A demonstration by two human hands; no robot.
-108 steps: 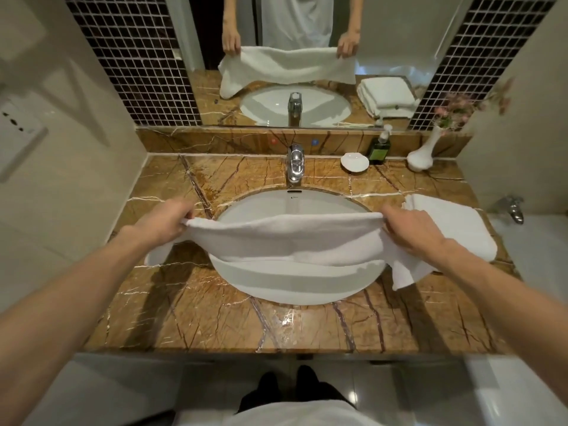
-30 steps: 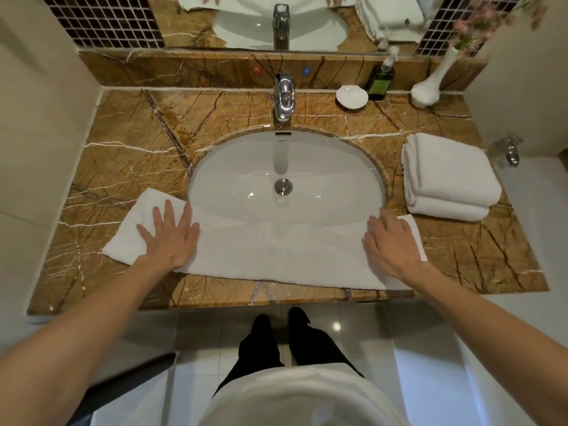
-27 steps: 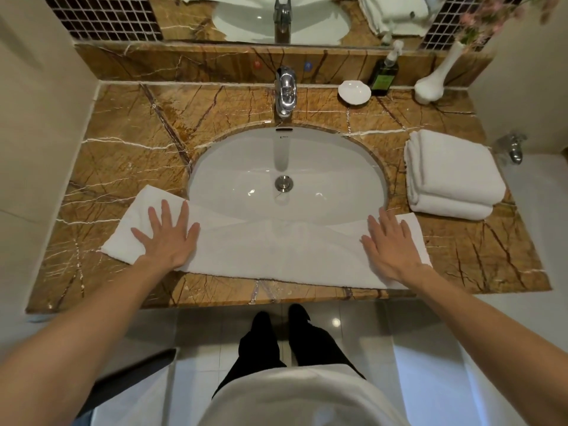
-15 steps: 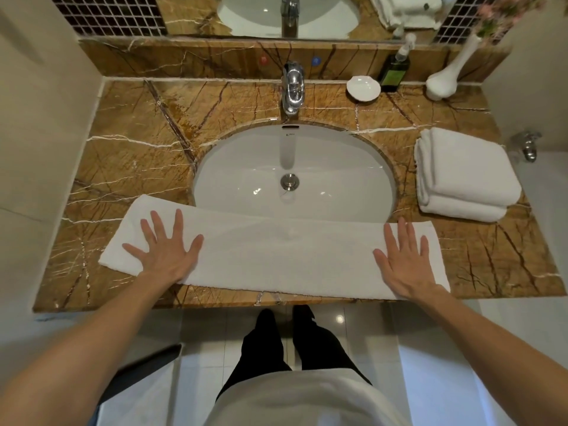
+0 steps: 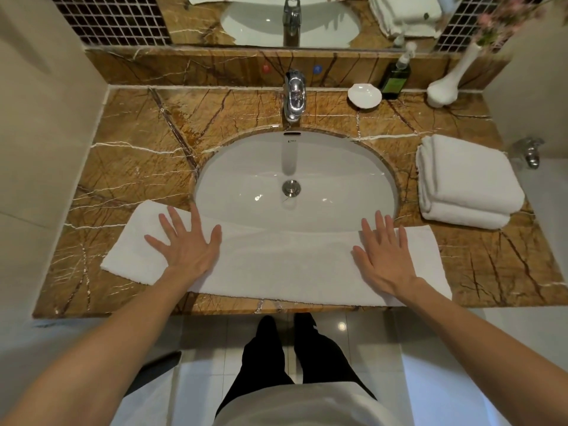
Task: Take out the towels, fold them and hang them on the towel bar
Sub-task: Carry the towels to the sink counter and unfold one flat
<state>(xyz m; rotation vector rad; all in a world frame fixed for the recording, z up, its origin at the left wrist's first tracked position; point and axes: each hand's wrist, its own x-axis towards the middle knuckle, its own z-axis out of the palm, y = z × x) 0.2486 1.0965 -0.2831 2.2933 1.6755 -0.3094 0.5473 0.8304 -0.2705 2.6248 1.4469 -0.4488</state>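
The brown marble counter [image 5: 138,155] carries a long folded towel [image 5: 276,265], stacked towels [image 5: 470,179], a soap dish [image 5: 364,95], bottle [image 5: 395,81] and vase [image 5: 441,94].

One view only, from your head: camera sits above the front edge of the countertop [image 5: 129,155], facing forward and steeply down, close in. Wide lens bows the edges. Sink [image 5: 246,186] lies near centre; mirror [image 5: 190,23] is cut off at top; your left forearm [image 5: 101,348] and right forearm [image 5: 491,342] enter from the lower corners; legs [image 5: 264,355] and floor [image 5: 203,364] fill the bottom
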